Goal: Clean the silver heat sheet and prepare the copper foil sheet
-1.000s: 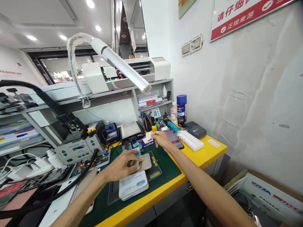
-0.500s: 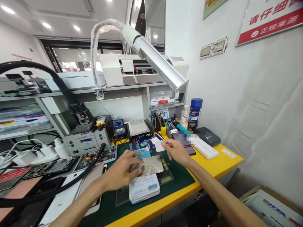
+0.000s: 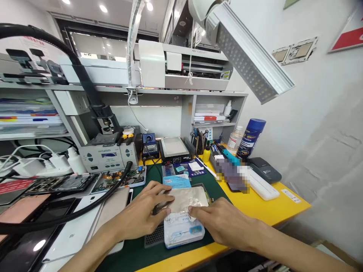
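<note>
A thin, shiny silver-beige panel [image 3: 187, 198] lies tilted over a white-and-blue packet [image 3: 181, 237] on the work mat. My left hand [image 3: 141, 211] grips the panel's left end between thumb and fingers. At its near edge, my right hand [image 3: 224, 223] is closed, the thumb and forefinger pressing a small white wipe [image 3: 193, 218] against the surface. Most of that wipe is hidden under the fingers. Beyond the panel lies a light-blue card [image 3: 176, 182]. A dark ribbed pad [image 3: 153, 237] shows partly beneath the packet.
Phones and white tablet shells [image 3: 72, 226] crowd the left side, with a black hose [image 3: 93, 211] arching over them. A flat heating plate [image 3: 173, 147] stands at the back. To the right are a yellow bottle [image 3: 206, 155] and a blue spray can [image 3: 252, 139]. A lamp [image 3: 252, 53] hangs overhead.
My right hand has come down toward me from the white squares at the back onto the panel's near edge, bringing a white wipe. My left hand still holds the panel. The view has shifted.
</note>
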`<state>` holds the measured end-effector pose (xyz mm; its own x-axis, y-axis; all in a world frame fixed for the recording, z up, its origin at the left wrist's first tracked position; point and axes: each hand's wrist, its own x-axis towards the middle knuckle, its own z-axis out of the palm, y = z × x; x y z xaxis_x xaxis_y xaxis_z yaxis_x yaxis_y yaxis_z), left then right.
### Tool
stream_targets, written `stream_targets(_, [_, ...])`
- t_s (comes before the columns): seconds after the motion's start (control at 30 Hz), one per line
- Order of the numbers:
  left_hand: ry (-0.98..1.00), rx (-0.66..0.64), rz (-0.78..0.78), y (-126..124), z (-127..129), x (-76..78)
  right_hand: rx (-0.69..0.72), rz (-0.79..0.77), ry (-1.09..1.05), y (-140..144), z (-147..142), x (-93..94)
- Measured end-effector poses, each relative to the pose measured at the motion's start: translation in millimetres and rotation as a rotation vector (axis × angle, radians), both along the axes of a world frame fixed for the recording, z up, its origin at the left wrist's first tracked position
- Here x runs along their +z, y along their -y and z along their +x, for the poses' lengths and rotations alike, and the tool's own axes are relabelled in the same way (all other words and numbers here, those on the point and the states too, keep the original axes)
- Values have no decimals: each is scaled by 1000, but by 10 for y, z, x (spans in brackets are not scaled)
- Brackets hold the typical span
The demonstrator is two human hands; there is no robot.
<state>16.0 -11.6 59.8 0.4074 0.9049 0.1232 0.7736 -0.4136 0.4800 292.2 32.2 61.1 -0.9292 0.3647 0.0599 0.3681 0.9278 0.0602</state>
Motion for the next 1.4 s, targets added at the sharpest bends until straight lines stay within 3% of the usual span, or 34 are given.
stream_targets(0.17, [0,-5,9,22,-21,-31,54,-12,1,10,-115,14])
stream_targets(0.33, [-10,-4,-11,37,-48,-63,-113,-165,-361,-5,-35,-20])
stream_targets(0.4, [-23,-3,-11,33,-52,-72,-114,-164,-445,-23,-29,-56])
stream_targets(0.53, [-29,1,5,25,-45,-83,26,-121,-280,-57,-47,-105])
stream_targets(0.83, [-28,18,44,36,-46,-140,144,-62,-94,-6,-169,-64])
stream_targets(1.23, [-28,21,30,34,-55,-184,115,-79,-83,-39,-115,-40])
stream_targets(1.4, [-15,22,58,25,-53,-202,43,-241,-145,-2,-240,-87])
